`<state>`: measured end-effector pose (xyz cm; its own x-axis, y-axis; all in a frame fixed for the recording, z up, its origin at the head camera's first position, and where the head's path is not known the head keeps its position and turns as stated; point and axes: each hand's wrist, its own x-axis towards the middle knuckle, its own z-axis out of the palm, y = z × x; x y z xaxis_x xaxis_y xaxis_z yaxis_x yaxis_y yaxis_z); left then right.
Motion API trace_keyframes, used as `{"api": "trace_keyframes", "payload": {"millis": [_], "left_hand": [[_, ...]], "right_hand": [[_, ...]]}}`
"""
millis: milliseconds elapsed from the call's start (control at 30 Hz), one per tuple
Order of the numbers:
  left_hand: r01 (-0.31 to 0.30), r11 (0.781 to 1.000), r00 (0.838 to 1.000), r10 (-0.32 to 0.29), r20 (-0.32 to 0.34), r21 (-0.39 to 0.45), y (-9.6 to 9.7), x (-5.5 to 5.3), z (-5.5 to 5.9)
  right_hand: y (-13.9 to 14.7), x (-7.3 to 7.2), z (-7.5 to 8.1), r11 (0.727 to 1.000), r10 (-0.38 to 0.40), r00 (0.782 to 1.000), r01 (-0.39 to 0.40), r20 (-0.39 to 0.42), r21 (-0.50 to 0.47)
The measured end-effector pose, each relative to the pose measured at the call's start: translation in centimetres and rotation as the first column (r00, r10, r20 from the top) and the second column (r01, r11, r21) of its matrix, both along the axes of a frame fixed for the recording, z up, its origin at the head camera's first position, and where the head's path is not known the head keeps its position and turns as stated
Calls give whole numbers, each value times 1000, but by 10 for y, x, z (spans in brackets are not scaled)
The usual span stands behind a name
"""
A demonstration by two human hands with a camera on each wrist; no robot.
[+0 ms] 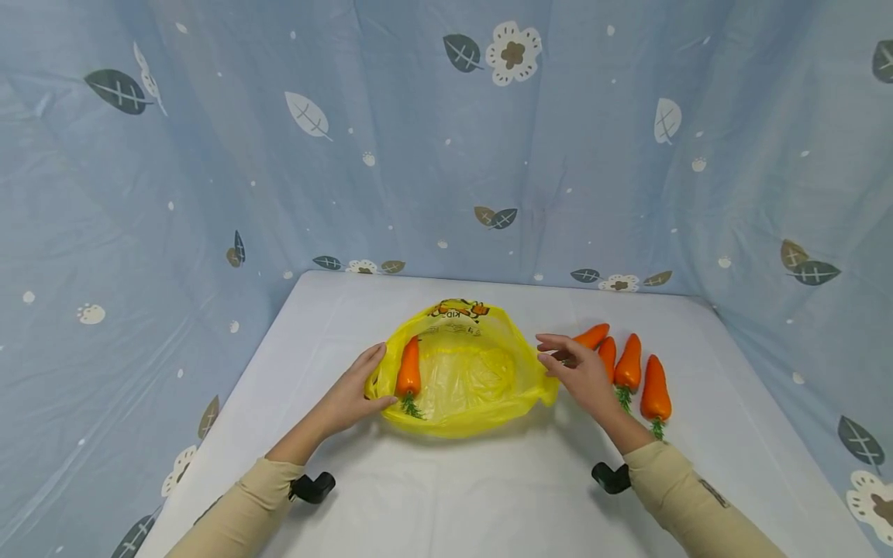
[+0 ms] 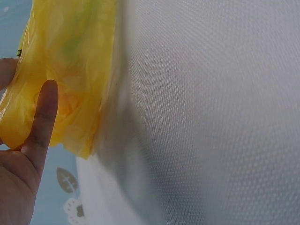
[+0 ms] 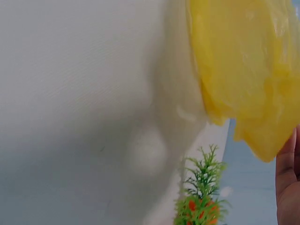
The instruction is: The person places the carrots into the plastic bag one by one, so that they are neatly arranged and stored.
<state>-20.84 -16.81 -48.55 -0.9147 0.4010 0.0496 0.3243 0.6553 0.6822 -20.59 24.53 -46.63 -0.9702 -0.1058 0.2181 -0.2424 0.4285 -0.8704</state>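
Note:
A yellow plastic bag [image 1: 460,426] stands on the table with its mouth wide. Inside, at its left end, lies an orange toy carrot [image 1: 408,368], green leaves toward me. My left hand [image 1: 347,399] touches the bag's left side, thumb and fingers spread apart. In the left wrist view, the straight thumb [image 2: 44,115] lies along the yellow plastic. Beside the bag's right corner is my right hand [image 1: 577,377], thumb and forefinger slightly parted near the rim. Several more toy carrots [image 1: 656,391] lie to the right of that hand, which partly covers one.
A white cloth [image 1: 446,496] covers the table. Blue patterned fabric [image 1: 418,155] hangs behind and along both sides. In the right wrist view, green carrot leaves [image 3: 204,173] show below the bag. Black wrist mounts [image 1: 314,488] stick out near the sleeves.

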Motion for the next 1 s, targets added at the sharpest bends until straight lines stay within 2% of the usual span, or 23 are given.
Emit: {"api": "trace_keyframes", "payload": {"millis": [767,1000], "left_hand": [[-8,1000,1000,8,-15,1,-3,-1,0],[-4,1000,1000,4,-23,3,-4,-1,0]], "right_hand": [[26,8,-13,989,-114,993,109,43,100],[36,12,-17,990,-118,991,112,68,87]]}}
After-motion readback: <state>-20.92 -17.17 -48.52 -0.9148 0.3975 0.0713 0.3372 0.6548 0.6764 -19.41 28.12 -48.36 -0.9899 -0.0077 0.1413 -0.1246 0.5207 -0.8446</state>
